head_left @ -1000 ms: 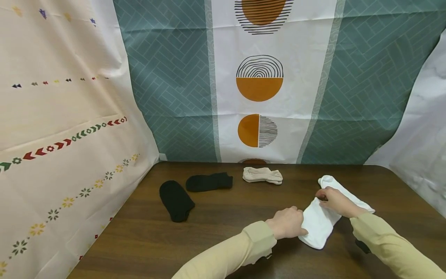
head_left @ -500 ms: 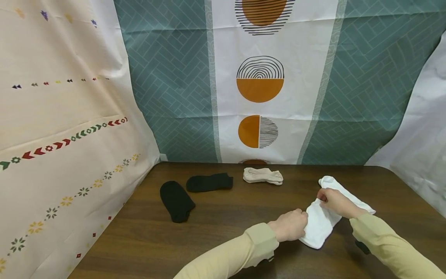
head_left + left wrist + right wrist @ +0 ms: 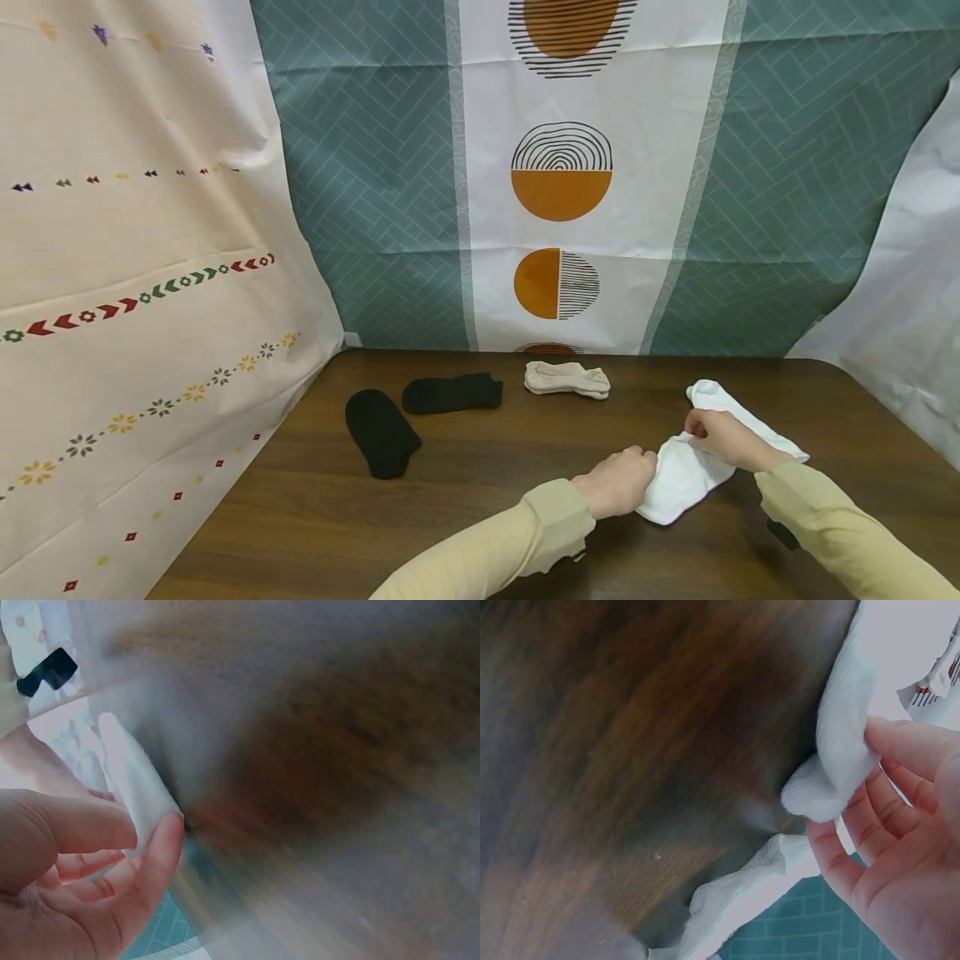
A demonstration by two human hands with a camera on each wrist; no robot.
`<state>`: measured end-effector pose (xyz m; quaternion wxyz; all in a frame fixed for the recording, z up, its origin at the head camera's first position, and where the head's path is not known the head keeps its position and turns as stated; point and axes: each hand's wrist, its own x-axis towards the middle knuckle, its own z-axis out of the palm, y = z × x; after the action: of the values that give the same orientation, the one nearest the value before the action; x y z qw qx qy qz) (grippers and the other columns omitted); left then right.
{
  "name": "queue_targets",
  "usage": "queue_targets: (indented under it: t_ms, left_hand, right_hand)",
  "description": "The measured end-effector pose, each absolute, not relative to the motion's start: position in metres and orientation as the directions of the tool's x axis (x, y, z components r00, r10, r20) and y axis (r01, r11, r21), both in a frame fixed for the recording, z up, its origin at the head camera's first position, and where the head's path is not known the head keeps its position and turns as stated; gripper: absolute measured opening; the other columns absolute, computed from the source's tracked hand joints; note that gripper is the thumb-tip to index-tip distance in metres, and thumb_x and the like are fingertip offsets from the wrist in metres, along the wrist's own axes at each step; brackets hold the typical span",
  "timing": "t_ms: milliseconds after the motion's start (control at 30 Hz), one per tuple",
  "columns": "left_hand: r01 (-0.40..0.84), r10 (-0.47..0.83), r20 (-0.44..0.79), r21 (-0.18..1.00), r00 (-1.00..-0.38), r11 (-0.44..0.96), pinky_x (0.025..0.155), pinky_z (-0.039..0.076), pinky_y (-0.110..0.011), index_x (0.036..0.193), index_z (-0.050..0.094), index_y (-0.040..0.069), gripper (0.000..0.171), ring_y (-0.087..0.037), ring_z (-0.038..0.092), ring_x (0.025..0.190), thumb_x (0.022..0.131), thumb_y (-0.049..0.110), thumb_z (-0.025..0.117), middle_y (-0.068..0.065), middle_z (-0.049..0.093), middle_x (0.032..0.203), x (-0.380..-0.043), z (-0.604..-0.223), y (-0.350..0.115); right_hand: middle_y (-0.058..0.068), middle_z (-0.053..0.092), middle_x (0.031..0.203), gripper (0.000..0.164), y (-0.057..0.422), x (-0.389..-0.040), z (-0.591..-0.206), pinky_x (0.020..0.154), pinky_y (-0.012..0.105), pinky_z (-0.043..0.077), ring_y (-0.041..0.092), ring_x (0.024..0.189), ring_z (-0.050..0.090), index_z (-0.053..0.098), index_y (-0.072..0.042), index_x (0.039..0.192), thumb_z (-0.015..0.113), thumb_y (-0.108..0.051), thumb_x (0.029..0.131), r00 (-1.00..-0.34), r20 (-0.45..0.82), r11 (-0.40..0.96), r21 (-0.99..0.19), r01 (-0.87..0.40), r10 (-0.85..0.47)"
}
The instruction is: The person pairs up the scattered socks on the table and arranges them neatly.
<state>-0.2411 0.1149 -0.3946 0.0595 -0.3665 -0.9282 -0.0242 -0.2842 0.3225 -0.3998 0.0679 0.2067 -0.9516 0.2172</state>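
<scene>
A white sock [image 3: 678,482] lies between my two hands at the right of the table. My left hand [image 3: 618,482] pinches its left edge; thumb and fingertips hold the cloth in the left wrist view. Toward its far end, my right hand [image 3: 727,437] pinches the same sock between thumb and fingers, and the cloth bunches there in the right wrist view. A second white sock [image 3: 711,396] stretches slantwise behind the right hand, which partly hides it.
Two black socks, one slanted [image 3: 378,433] and one sideways [image 3: 452,393], lie at the back left of the wooden table [image 3: 465,517]. Folded cream socks [image 3: 564,379] lie at the back middle. A patterned cloth [image 3: 558,275] hangs behind the table's far edge.
My left hand shifts slightly right, then back left, its fingers gathering the sock's edge. The sock's near end moves left and away from me. My right hand stays nearly in place.
</scene>
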Motion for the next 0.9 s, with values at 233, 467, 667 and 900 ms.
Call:
queue_targets:
  t_ms: [233,467,667,900]
  left_hand:
    - [0.674,0.665,0.141,0.020,-0.733,0.739,0.048,0.039,-0.020,0.088,0.056,0.012,0.008,-0.006,0.049,0.061,0.083,0.009,0.062,0.003,0.050,0.076,-0.242,-0.394,0.109]
    - [0.681,0.674,0.117,0.038,-0.730,0.731,0.050,0.038,-0.019,0.086,0.056,0.012,0.011,-0.006,0.048,0.062,0.080,0.005,0.063,0.002,0.052,0.074,-0.248,-0.392,0.101]
    - [0.658,0.653,0.085,0.088,-0.753,0.748,0.049,0.037,-0.019,0.085,0.059,0.012,0.011,-0.005,0.046,0.059,0.082,0.001,0.061,0.003,0.052,0.071,-0.254,-0.390,0.092]
    - [0.573,0.574,0.039,0.142,-0.818,0.807,0.044,0.037,-0.022,0.071,0.058,0.013,0.013,-0.008,0.045,0.053,0.081,0.004,0.060,0.004,0.050,0.063,-0.261,-0.387,0.079]
  right_hand:
    - [-0.002,0.050,0.066,0.015,0.323,-0.282,-0.400,0.054,0.029,0.040,0.014,0.059,0.045,0.056,-0.002,0.075,0.068,0.007,0.072,-0.903,0.226,0.824,-0.373,-0.426,-0.365]
    - [-0.003,0.050,0.066,0.016,0.324,-0.281,-0.394,0.054,0.029,0.039,0.012,0.060,0.044,0.056,-0.002,0.073,0.069,0.008,0.070,-0.872,0.265,0.790,-0.373,-0.487,-0.412]
    - [-0.003,0.051,0.066,0.017,0.321,-0.280,-0.391,0.055,0.028,0.041,0.011,0.060,0.046,0.057,-0.002,0.073,0.070,0.008,0.069,-0.864,0.263,0.763,-0.406,-0.503,-0.430]
    - [-0.003,0.051,0.067,0.016,0.318,-0.283,-0.388,0.053,0.026,0.041,0.011,0.060,0.045,0.058,-0.003,0.074,0.073,0.003,0.070,-0.853,0.262,0.748,-0.410,-0.522,-0.452]
